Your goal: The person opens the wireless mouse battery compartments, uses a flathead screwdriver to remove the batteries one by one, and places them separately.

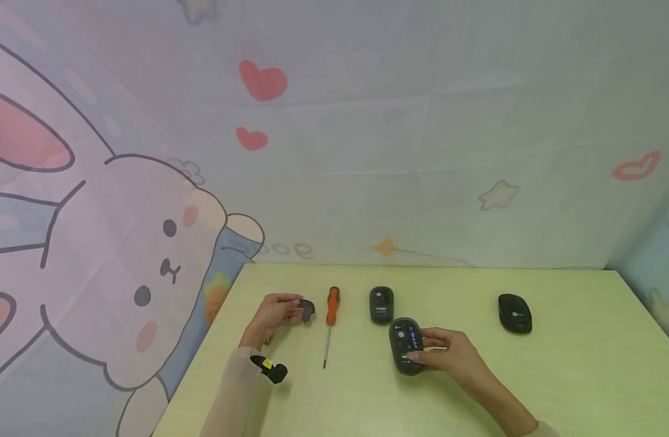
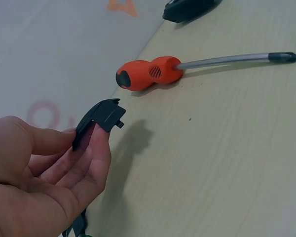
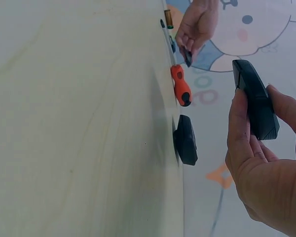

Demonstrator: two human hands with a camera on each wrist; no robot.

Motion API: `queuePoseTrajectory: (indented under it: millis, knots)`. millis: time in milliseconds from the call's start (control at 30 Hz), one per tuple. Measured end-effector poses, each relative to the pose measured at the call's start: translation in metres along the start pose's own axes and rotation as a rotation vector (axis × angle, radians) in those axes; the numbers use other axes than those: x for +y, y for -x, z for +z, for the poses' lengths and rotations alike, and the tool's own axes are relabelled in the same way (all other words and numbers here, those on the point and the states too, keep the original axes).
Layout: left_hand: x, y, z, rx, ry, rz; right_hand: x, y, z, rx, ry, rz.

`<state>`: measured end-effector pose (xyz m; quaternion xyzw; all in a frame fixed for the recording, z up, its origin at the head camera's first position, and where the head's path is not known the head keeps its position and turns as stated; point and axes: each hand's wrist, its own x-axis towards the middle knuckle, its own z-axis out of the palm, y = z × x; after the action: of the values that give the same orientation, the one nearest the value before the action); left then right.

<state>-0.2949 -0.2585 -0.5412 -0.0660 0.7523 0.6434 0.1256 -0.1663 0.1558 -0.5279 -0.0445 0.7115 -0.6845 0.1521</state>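
My left hand (image 1: pixel 272 315) pinches a dark curved battery cover (image 2: pixel 102 116) between thumb and fingers, raised above the table. Small tabs stick out from the cover's edge. On the other side, my right hand (image 1: pixel 449 352) grips a black computer mouse (image 1: pixel 404 347) by its sides, off the tabletop. Its underside faces the head camera, with the battery compartment (image 1: pixel 413 335) uncovered and something bluish inside. Just beyond it, a second black mouse (image 1: pixel 381 304) lies with its underside up. An orange-handled screwdriver (image 1: pixel 331 309) lies between the two hands, its tip toward me.
A third black mouse (image 1: pixel 515 313) sits toward the right of the pale table (image 1: pixel 575 364). Beside the left hand lies a copper-coloured battery (image 3: pixel 168 19), with small dark and blue items near it. A cartoon-printed cloth (image 1: pixel 367 182) hangs behind the table.
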Motion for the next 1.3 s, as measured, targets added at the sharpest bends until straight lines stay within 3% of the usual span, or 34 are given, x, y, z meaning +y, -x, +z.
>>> queuePoseTrajectory:
  millis: [700, 867, 1133, 1300]
  knots:
    - [-0.007, -0.015, 0.003, 0.133, -0.17, -0.002, -0.007, 0.001, 0.0, 0.002, 0.019, -0.003]
    - [-0.006, -0.018, 0.007, 0.17, -0.259, 0.047, -0.007, 0.002, -0.001, -0.003, 0.007, -0.001]
    - [-0.008, -0.019, 0.012, 0.271, -0.576, 0.207, -0.006, 0.003, -0.002, 0.007, 0.004, 0.006]
    - [-0.012, -0.022, 0.014, 0.282, -0.65, 0.252, -0.007, 0.004, -0.002, 0.007, 0.005, 0.009]
